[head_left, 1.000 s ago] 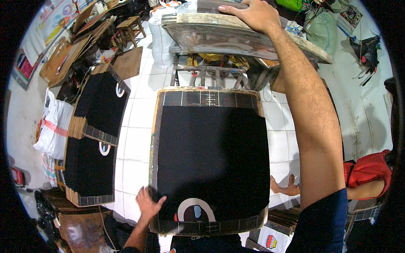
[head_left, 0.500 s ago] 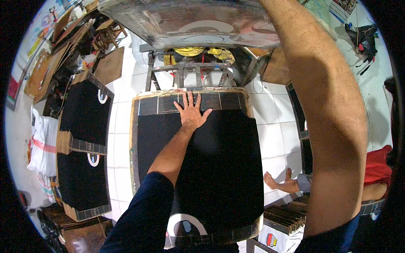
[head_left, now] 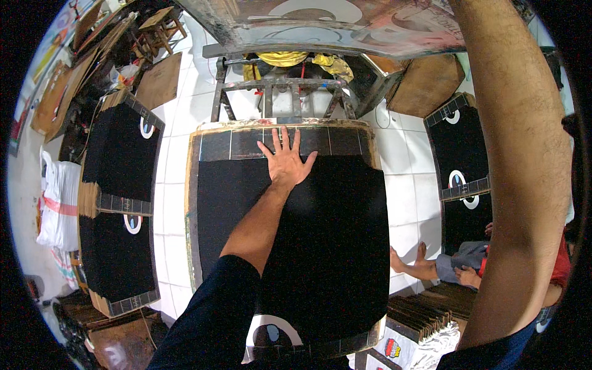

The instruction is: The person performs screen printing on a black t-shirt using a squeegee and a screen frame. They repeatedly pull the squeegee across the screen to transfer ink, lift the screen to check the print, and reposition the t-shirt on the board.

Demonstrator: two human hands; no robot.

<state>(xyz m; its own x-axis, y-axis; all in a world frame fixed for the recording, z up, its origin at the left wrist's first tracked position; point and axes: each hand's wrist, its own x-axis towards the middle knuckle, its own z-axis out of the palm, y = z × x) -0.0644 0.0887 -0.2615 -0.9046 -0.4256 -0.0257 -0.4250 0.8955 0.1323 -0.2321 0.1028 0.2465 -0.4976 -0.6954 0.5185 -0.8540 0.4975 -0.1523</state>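
Black fabric [head_left: 320, 240] lies flat over a board [head_left: 192, 234] with a light, worn rim. My left hand [head_left: 287, 161] presses on its far part, palm down and fingers spread, the fingertips on a dark taped strip [head_left: 240, 143] marked with pale lines. A white and blue eye print [head_left: 274, 333] shows at the near end of the fabric. My right forearm [head_left: 518, 154] reaches up along the right side, and the right hand is outside the picture. Beyond the board, a large screen-printing frame [head_left: 345, 31] is tilted up, with faint curved shapes on its mesh.
Stacks of black panels with eye prints stand at left [head_left: 120, 166] and right [head_left: 459, 142]. A metal stand [head_left: 268, 102] supports the far side. A seated person's foot [head_left: 401, 262] and hands are close by at right, near stacked cardboard [head_left: 425, 314]. A wooden stool [head_left: 159, 29] stands far left.
My right forearm has shifted right, and the raised frame appears farther right and higher. The view has shifted slightly. More of the right panels and the seated person's hands now show. My left hand stays flat.
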